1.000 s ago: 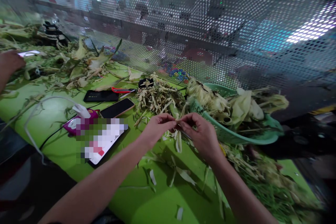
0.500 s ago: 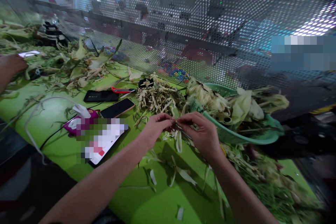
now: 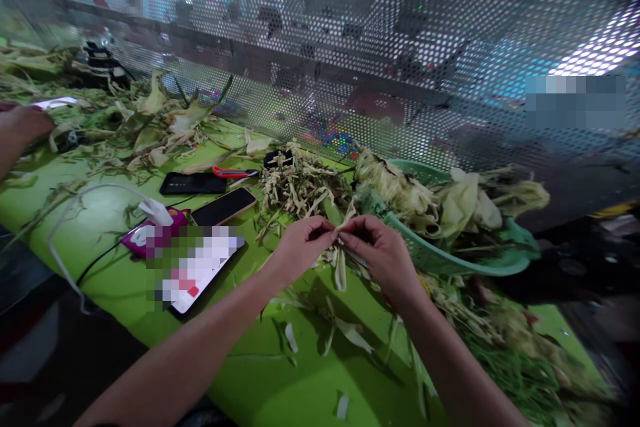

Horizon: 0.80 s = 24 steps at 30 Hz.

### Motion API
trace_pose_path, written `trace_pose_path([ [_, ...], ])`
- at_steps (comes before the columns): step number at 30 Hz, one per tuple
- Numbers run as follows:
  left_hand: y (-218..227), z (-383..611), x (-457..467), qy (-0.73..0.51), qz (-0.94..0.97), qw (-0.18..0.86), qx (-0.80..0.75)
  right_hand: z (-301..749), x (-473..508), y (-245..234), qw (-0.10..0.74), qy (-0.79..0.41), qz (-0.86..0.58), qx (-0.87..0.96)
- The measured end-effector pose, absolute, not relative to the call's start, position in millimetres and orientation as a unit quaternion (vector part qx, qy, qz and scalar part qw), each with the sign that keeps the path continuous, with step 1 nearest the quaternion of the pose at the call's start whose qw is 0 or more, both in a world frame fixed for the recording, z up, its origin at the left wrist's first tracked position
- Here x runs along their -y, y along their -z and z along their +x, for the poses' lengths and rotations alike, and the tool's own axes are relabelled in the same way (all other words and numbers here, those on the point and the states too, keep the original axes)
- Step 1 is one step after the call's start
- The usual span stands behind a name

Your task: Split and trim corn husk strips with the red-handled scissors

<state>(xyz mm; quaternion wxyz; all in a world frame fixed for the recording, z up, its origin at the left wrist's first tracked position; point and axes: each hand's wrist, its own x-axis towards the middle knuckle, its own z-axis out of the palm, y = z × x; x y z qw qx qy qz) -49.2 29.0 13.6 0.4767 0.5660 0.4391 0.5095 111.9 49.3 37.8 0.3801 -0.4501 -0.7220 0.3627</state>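
Note:
My left hand (image 3: pixel 309 240) and my right hand (image 3: pixel 381 255) meet over the green table, the thumb and fingers of each pinched together. Between the fingertips is a thin pale strip of corn husk, mostly covered by the fingers. Below them hangs or lies a strip of husk (image 3: pixel 341 271); I cannot tell whether it joins the pinched piece. Just beyond my fingers is a heap of small husk pieces (image 3: pixel 295 188), some looking twisted or knotted. A green plastic basket (image 3: pixel 425 248) stands beside my right hand, holding dried husks (image 3: pixel 463 203) and corn silk (image 3: pixel 395 183).
At left lie a lit phone (image 3: pixel 203 280), two dark phones (image 3: pixel 225 207) (image 3: pixel 193 183), a purple tissue pack (image 3: pixel 150 233) and a red cutter (image 3: pixel 230 173). Another person's hand (image 3: pixel 25 127) is at far left. Behind stands a perforated metal panel (image 3: pixel 310 47); green shreds (image 3: pixel 520 353) lie at right.
My left fingertips have shifted slightly right and down, and both hands now press closer together over the strip. The objects on the table have not moved.

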Motion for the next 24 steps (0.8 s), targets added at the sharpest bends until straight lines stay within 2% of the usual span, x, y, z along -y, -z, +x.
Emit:
trace_pose_path([
  [3,-13.8,-51.1,-28.5,-0.499,0.584,0.457,-0.448,111.1,-48.6,-40.8,0.384,-0.387,-0.425,0.723],
  [9,-13.1,-51.9,-28.3,-0.491,0.575,0.471,-0.454,112.5,-47.6,-41.6,0.381,-0.349,-0.457,0.724],
  [16,-10.1,-45.1,-31.3,-0.542,0.465,0.563,-0.416,105.3,-50.6,-26.8,0.462,-0.543,-0.425,0.558],
  [24,-8.0,-46.6,-29.5,-0.56,0.458,0.52,-0.455,100.2,-48.3,-19.3,0.473,-0.546,-0.431,0.54],
])
